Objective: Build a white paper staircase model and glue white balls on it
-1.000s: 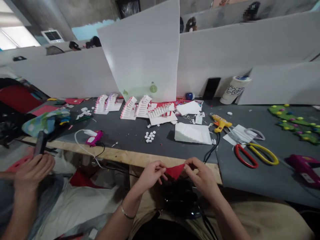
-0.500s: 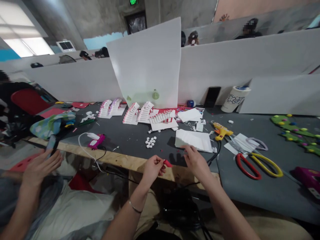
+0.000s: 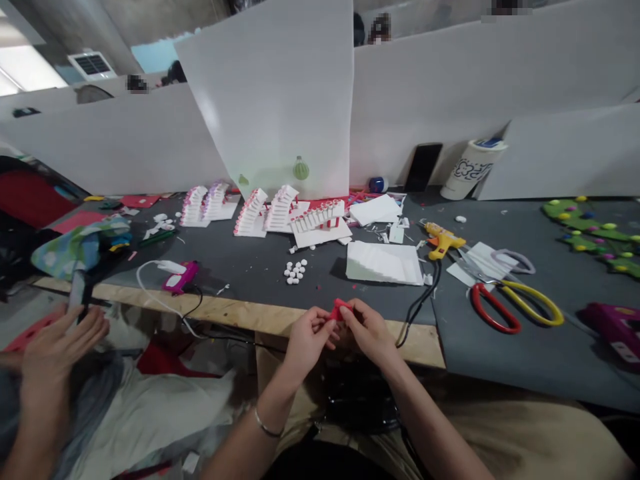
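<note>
Just over the table's front edge, my left hand (image 3: 311, 333) pinches a small red piece (image 3: 340, 309), soft-looking, perhaps clay. My right hand (image 3: 371, 332) grips the same piece from the other side, with thumb and fingers closed on it. Beyond my hands lies a cluster of small white balls (image 3: 295, 272). A folded white sheet (image 3: 384, 263) rests behind my right hand. Farther back stand white stepped models with red-pink trim (image 3: 323, 223), several in a row.
On the right are a yellow glue gun (image 3: 443, 240), large scissors (image 3: 533, 303), a paper cup (image 3: 473, 170) and a phone (image 3: 423, 168). A purple plug block (image 3: 181, 278) trails cables at left. Another person's hand (image 3: 63, 340) holds a phone beyond it. A white board (image 3: 280, 93) stands behind.
My right hand has come down and left, from near the white sheet, and now grips the red piece with my left hand. The view has tilted down.
</note>
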The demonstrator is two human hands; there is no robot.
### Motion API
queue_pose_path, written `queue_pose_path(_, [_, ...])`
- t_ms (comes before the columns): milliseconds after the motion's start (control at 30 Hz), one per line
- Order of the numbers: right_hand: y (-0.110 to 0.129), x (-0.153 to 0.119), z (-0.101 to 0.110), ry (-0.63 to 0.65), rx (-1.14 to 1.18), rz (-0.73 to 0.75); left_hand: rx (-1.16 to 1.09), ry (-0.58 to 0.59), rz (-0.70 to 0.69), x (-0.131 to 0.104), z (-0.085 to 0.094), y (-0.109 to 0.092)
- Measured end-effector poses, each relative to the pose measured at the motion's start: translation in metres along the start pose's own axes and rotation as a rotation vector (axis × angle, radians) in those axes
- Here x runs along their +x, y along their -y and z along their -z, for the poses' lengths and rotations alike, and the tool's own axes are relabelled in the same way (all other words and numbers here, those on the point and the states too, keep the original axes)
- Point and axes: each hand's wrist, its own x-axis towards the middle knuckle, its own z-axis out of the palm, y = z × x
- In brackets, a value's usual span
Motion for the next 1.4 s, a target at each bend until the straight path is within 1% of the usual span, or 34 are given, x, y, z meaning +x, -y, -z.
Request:
queue_pose_path(133, [-0.003,-0.004,-0.006,0.004,0.056,-0.058,-0.053,0.046,0.005,-0.006,-0.003,0.004])
queue_pose_path(200, [-0.002,-0.006,-0.007,0.008,0.073,-0.068,-0.072,0.047,0.021,-0.008,-0.005,0.006])
queue_pose_path(300, [0.001,-0.008,-0.005,-0.04,0.063,-0.074,-0.07,0.036,0.049,-0.012,-0.008,0.008])
queue_pose_path(400, [0.005,-0.007,-0.004,-0.091,0.037,-0.067,-0.059,0.065,0.092,-0.019,-0.011,0.007])
queue_pose_path(500, [0.008,-0.007,-0.002,-0.08,0.012,-0.048,-0.014,0.1,0.104,-0.024,-0.006,0.004])
queue_pose_path(567, [0.009,-0.009,-0.001,-0.037,-0.004,-0.038,0.056,0.052,0.042,-0.024,0.001,0.0])
queue_pose_path(633, [0.011,-0.012,0.001,0.019,-0.038,-0.023,0.163,-0.008,-0.086,-0.021,0.009,-0.005])
queue_pose_path(667, [0.011,-0.014,0.001,0.045,-0.062,-0.014,0.231,-0.02,-0.158,-0.018,0.012,-0.007])
queue_pose_path(767, [0.011,-0.019,0.002,0.092,-0.14,0.015,0.434,0.022,-0.331,-0.012,0.017,-0.016])
queue_pose_path(833, [0.011,-0.021,0.003,0.112,-0.18,0.034,0.518,0.06,-0.383,-0.01,0.017,-0.02])
queue_pose_path(933, [0.015,-0.025,0.007,0.158,-0.195,0.08,0.559,0.103,-0.383,-0.008,0.016,-0.022])
queue_pose_path(1033, [0.021,-0.028,0.01,0.227,-0.185,0.11,0.585,0.084,-0.36,-0.008,0.017,-0.022])
queue_pose_path(1100, [0.024,-0.029,0.011,0.261,-0.186,0.107,0.618,0.086,-0.375,-0.008,0.019,-0.023])
queue_pose_path(1267, [0.023,-0.031,0.012,0.245,-0.159,0.083,0.626,0.186,-0.444,-0.008,0.021,-0.026])
queue_pose_path(1333, [0.022,-0.031,0.013,0.25,-0.174,0.106,0.62,0.2,-0.435,-0.007,0.02,-0.028])
queue_pose_path(1400, [0.022,-0.031,0.014,0.277,-0.194,0.132,0.607,0.189,-0.41,-0.006,0.02,-0.03])
